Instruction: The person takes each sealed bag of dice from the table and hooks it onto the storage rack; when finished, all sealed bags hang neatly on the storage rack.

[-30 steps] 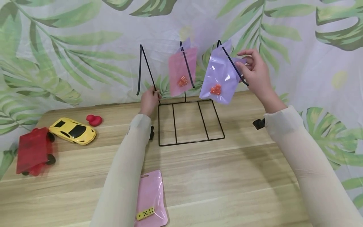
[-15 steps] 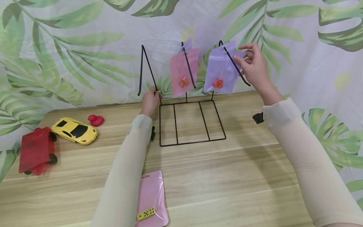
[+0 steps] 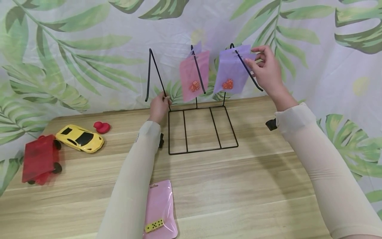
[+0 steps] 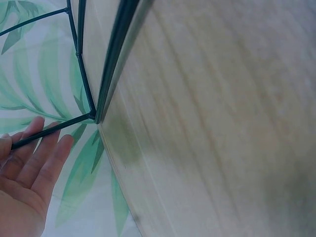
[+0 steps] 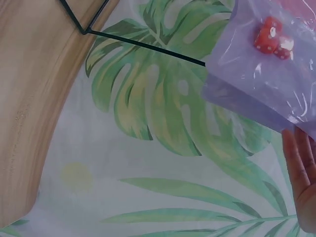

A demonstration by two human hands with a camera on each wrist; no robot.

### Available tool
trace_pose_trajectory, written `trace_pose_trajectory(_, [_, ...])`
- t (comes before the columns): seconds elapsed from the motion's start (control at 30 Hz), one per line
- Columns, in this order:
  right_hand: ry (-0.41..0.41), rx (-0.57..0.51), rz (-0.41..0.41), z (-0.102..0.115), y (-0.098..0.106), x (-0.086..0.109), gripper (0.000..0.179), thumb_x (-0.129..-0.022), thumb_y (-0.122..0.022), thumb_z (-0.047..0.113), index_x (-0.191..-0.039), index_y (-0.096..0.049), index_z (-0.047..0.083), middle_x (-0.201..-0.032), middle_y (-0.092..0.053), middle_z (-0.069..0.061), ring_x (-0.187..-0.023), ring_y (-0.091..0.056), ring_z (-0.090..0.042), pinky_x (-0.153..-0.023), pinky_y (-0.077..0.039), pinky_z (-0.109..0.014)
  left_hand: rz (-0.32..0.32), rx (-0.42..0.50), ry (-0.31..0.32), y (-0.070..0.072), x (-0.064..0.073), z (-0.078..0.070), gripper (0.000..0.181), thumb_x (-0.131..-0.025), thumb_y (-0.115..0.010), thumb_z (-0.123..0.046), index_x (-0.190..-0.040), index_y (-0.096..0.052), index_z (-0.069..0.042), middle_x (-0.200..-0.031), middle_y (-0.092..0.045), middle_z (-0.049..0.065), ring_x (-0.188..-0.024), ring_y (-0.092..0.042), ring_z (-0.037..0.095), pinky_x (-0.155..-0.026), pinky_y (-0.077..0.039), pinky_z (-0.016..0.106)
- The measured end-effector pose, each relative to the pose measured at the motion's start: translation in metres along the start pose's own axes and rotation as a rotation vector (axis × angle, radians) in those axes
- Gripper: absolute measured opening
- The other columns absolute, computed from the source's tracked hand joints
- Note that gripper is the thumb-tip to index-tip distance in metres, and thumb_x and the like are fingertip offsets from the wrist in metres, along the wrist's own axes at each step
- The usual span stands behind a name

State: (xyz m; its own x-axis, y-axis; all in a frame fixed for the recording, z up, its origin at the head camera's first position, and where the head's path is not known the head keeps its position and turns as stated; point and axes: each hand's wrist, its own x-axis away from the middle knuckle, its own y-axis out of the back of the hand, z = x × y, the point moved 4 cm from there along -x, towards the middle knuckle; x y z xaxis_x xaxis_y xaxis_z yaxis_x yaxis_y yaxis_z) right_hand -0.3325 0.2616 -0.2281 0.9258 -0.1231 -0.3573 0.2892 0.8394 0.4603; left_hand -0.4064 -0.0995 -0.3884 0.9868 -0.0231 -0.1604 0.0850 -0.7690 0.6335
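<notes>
A black wire rack (image 3: pixel 203 151) stands at the back, with three slanting prongs. My left hand (image 3: pixel 159 107) holds its left upright low down; in the left wrist view the thumb and fingers (image 4: pixel 42 170) are at the wire. On the right prong hangs a purple zip bag (image 3: pixel 234 71) with red dice (image 3: pixel 228 84) in its bottom. My right hand (image 3: pixel 267 71) pinches this bag's upper right edge, beside the prong. From the right wrist, fingers (image 5: pixel 297 160) show against the bag's edge, with the thumb out of sight. A pink bag (image 3: pixel 194 71) with orange-red dice hangs on the middle prong.
A pink pouch (image 3: pixel 162 202) with yellow dice lies at the front, partly behind the left sleeve. To the left are a red toy vehicle (image 3: pixel 40 159), a yellow toy car (image 3: pixel 80 138) and a small red duck (image 3: pixel 102 127). A leaf-print cloth (image 3: pixel 98 49) hangs behind the wooden table.
The purple bag has gone back and up along the right prong, its bottom swinging away from me. My right hand has shifted slightly left and up with it; the left hand keeps its hold.
</notes>
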Motion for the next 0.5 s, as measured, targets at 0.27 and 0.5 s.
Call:
trace_pose_trajectory(0.27, [-0.163, 0.296, 0.243, -0.014, -0.001, 0.035, 0.092, -0.092, -0.065, 0.053, -0.159, -0.015, 0.013, -0.151, -0.044, -0.019, -0.130, -0.052, -0.035, -0.102, -0.047, -0.050, 0.011, -0.010, 0.010, -0.002, 0.000, 0.001, 0.028, -0.108, -0.041, -0.024, -0.106, -0.059, -0.003, -0.099, -0.071, 0.016, -0.076, -0.057, 0.023, -0.065, -0.044, 0.029])
trace_pose_trajectory(0.5, [-0.130, 0.595, 0.614, -0.034, -0.026, 0.098, 0.093, -0.092, -0.062, 0.058, -0.156, -0.024, 0.002, -0.149, -0.045, -0.025, -0.129, -0.050, -0.045, -0.105, -0.039, -0.061, 0.004, -0.026, 0.003, 0.000, 0.001, -0.001, 0.027, -0.108, -0.042, -0.024, -0.108, -0.059, -0.003, -0.100, -0.071, 0.016, -0.077, -0.060, 0.026, -0.065, -0.047, 0.031])
